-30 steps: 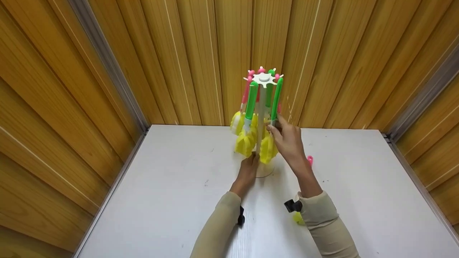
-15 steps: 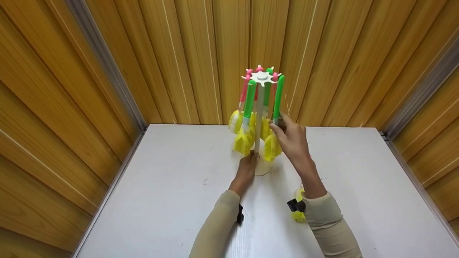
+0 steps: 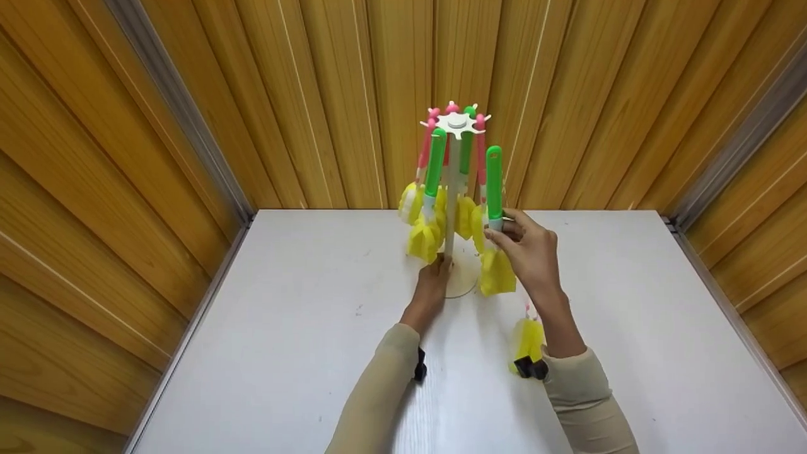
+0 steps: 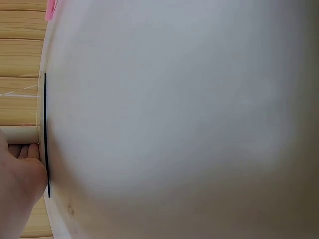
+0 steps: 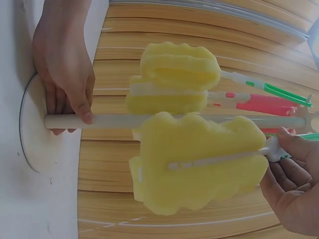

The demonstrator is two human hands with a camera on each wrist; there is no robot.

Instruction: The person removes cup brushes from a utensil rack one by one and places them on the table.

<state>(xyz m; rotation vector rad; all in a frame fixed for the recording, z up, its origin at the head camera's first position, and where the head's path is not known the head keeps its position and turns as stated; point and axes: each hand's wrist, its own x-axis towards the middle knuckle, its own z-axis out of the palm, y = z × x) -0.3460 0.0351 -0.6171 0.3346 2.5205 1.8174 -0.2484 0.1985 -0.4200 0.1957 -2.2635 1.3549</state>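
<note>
My right hand (image 3: 533, 252) pinches a sponge bottle brush (image 3: 494, 183) at the pale collar below its green handle. The brush hangs upright, its yellow sponge (image 5: 199, 164) downward and its handle top apart from the rack's white notched disc (image 3: 456, 123). My left hand (image 3: 432, 284) grips the foot of the rack's pole (image 5: 107, 121), just above the round base (image 3: 463, 287). More sponge brushes hang from the disc, with a green handle (image 3: 435, 164) at the front left and pink handles (image 3: 424, 148) around the far side.
Another yellow sponge brush (image 3: 529, 337) lies on the white table (image 3: 284, 353), partly hidden under my right wrist. A pink handle end (image 4: 51, 9) shows in the left wrist view. Wood-patterned panels (image 3: 353, 94) stand behind the table and at both sides.
My right hand has moved right and towards me, carrying the green-handled brush away from the disc's edge. My left hand stays on the pole. More of the brush on the table shows.
</note>
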